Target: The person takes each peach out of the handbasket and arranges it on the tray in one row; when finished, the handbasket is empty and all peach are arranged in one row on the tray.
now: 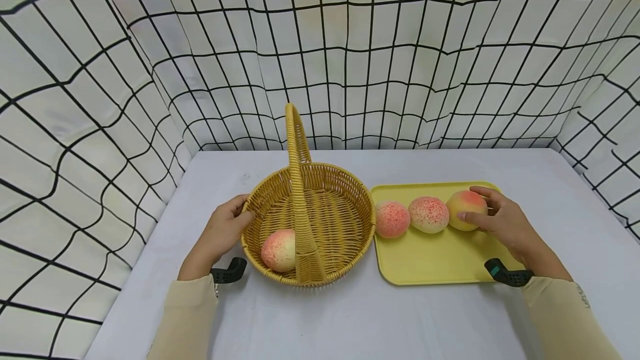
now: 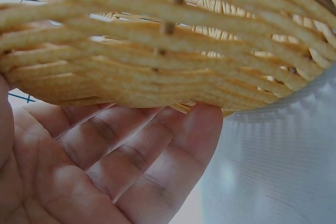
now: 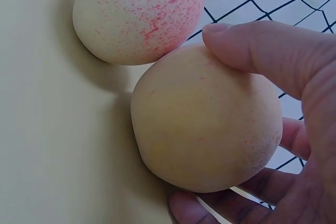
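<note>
A round wicker basket (image 1: 336, 221) with a tall arched handle stands left of centre, and a pink-speckled peach (image 1: 278, 250) lies in it behind the handle's foot. My left hand (image 1: 220, 232) holds the basket's left side, thumb over the rim; in the left wrist view its fingers (image 2: 157, 156) bend up against the woven wall. Over at the tray's far right, my right hand (image 1: 515, 232) grips a yellow-orange peach (image 1: 466, 211) between thumb and fingers. The right wrist view shows this peach (image 3: 205, 124) low over the tray, right beside a speckled peach (image 3: 139, 14).
The yellow tray (image 1: 430, 263) lies to the right of the basket, its left edge close to the wicker. Two more peaches, one red-pink (image 1: 392, 219) and one speckled (image 1: 428, 215), rest in a row on it. Black netting (image 1: 370, 65) over white cloth encloses the white table (image 1: 350, 321).
</note>
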### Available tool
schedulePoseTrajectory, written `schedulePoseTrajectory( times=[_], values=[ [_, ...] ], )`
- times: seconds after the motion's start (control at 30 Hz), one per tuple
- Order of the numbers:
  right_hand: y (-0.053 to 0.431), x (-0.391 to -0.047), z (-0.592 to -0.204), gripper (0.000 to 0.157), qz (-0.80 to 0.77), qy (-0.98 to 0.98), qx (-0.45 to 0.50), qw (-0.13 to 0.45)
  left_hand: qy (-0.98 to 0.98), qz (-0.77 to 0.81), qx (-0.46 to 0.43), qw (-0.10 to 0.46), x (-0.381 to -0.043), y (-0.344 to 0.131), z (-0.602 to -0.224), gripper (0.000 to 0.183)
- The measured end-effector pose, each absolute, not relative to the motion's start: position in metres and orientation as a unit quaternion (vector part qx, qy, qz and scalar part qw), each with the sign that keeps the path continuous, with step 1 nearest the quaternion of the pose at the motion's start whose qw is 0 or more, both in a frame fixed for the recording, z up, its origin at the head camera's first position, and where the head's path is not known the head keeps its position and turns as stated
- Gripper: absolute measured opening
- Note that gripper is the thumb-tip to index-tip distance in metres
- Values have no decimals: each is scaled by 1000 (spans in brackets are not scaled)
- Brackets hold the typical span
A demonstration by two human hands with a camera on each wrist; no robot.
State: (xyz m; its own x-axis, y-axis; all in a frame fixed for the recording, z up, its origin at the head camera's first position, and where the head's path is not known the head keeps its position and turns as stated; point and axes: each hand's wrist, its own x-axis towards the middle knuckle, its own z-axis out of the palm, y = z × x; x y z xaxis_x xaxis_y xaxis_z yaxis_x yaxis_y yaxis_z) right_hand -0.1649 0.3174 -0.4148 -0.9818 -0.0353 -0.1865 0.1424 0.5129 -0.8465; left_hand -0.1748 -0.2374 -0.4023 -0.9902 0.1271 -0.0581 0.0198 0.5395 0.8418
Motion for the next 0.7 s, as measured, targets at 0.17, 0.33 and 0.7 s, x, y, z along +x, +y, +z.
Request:
schedulePoseTrajectory(
  times=[0.17,0.33,0.7],
  values=[
    [318,-164,-414,88,-489,867,27,93,876,477,40,58,-175,-237,-402,45],
    [318,-164,-415,88,-491,866,23,92,876,478,41,58,-175,-237,-402,44],
    [317,-162,-411,89,-481,871,24,97,875,479,40,58,-175,-237,-401,45]
  ],
)
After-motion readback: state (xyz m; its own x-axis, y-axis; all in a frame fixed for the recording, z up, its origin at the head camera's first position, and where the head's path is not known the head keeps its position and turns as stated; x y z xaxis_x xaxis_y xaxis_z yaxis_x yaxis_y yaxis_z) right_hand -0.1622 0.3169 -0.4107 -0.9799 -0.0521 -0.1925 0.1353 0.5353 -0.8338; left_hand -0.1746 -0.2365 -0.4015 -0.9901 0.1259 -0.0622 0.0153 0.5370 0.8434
